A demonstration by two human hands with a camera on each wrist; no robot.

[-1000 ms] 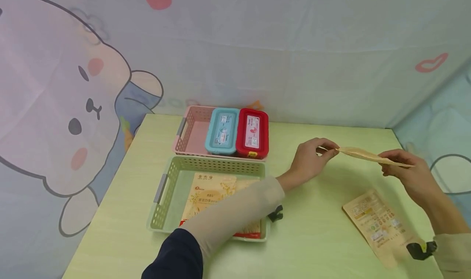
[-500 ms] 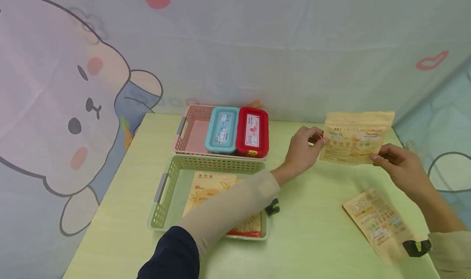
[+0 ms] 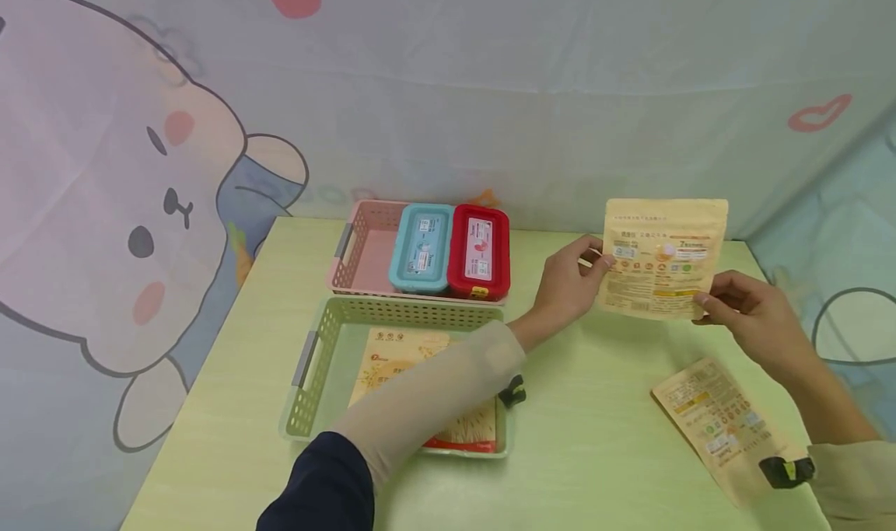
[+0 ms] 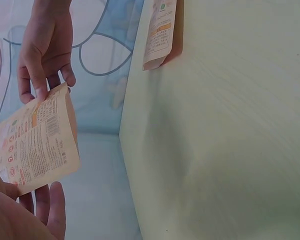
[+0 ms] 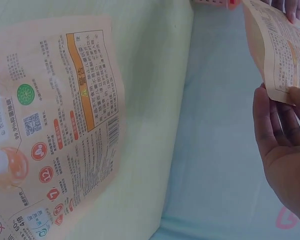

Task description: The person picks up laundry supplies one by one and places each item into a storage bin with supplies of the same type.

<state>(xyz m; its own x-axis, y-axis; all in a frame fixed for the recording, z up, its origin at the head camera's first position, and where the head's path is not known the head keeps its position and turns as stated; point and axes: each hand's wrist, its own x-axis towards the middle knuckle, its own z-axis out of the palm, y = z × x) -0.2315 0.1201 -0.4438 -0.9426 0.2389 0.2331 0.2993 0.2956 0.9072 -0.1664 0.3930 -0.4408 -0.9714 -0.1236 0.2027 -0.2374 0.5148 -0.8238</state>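
Both hands hold up a pale yellow printed pouch (image 3: 661, 259) above the right part of the table, its text side facing the head camera. My left hand (image 3: 568, 282) pinches the pouch's left edge between thumb and fingers. At its lower right corner, my right hand (image 3: 759, 325) pinches it, thumb in front. The left wrist view shows the pouch (image 4: 37, 142) slanting between the two hands. A second pouch of the same kind (image 3: 717, 426) lies on the table below the right hand, and it fills much of the right wrist view (image 5: 55, 125).
A green basket (image 3: 308, 391) holds yellow packets (image 3: 399, 352), partly hidden by the left sleeve. Behind it stands a pink basket (image 3: 371, 243) with a blue-lidded box (image 3: 422, 247) and a red-lidded box (image 3: 479, 251). A patterned cloth (image 3: 546, 103) hangs behind the table.
The held pouch was nearly edge-on a second ago; it has since been tilted up so its printed face shows, and shifted slightly left. The pouch on the table stays put.
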